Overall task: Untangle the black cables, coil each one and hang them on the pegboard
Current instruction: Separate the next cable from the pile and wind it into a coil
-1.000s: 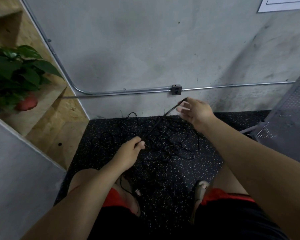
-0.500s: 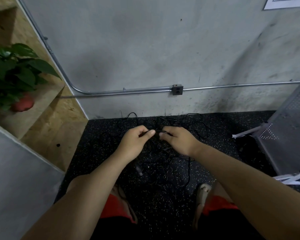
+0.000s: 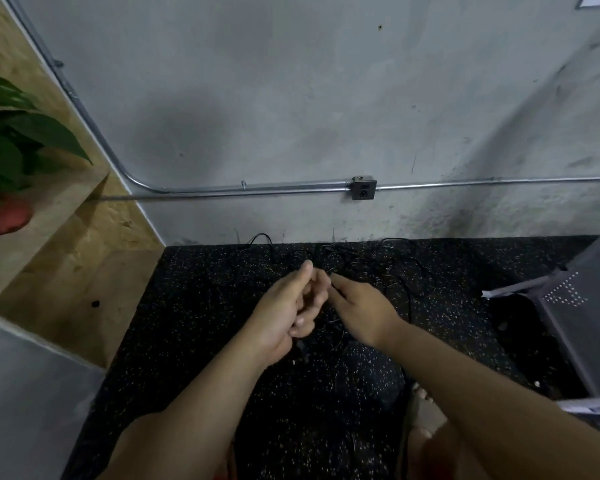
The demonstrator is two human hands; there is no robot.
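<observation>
Cables lie tangled on the speckled floor by the wall, partly under both hands. A plant sits far left. The left grip curls round strands, thumb raised. Just beside it, the right grip pinches one strand. A grey pegboard tilts far right.

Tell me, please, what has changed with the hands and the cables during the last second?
The right hand, which held one strand stretched up toward the wall, came down and back to the left hand. Both hands now pinch strands close together over the cables. The left hand kept its grip. The cables stayed tangled on the floor, and the pegboard on the right did not move.
</observation>
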